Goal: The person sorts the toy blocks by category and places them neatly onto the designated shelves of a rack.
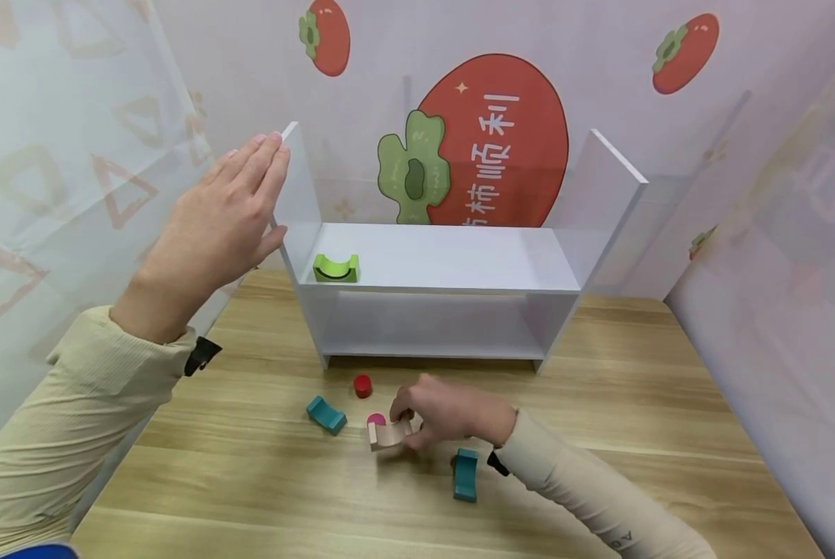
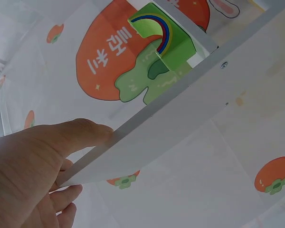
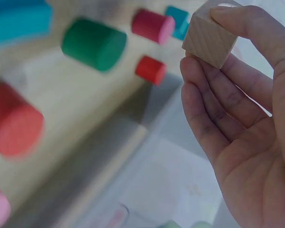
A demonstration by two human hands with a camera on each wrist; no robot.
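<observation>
My left hand (image 1: 269, 186) is raised with straight fingers laid against the upper outer face of the white shelf unit's (image 1: 459, 256) left side panel, thumb at its front edge. The left wrist view shows that hand (image 2: 61, 152) on the panel's (image 2: 180, 104) edge. A green arch block (image 1: 336, 269) sits at the left of the upper shelf and shows a rainbow face (image 2: 164, 35). Down on the table my right hand (image 1: 400, 423) pinches a plain wooden block (image 1: 389, 435) beside a pink cylinder (image 1: 375, 420). Up close, the fingertips of that hand (image 3: 213, 59) hold the wooden block (image 3: 206, 33).
A red cylinder (image 1: 363, 385) and a teal arch (image 1: 326, 414) lie on the wooden table (image 1: 634, 404) in front of the shelf, with another teal arch (image 1: 466, 474) by my right wrist. The lower shelf holds nothing visible. Blurred coloured cylinders (image 3: 94, 43) show in the right wrist view. Curtains close both sides.
</observation>
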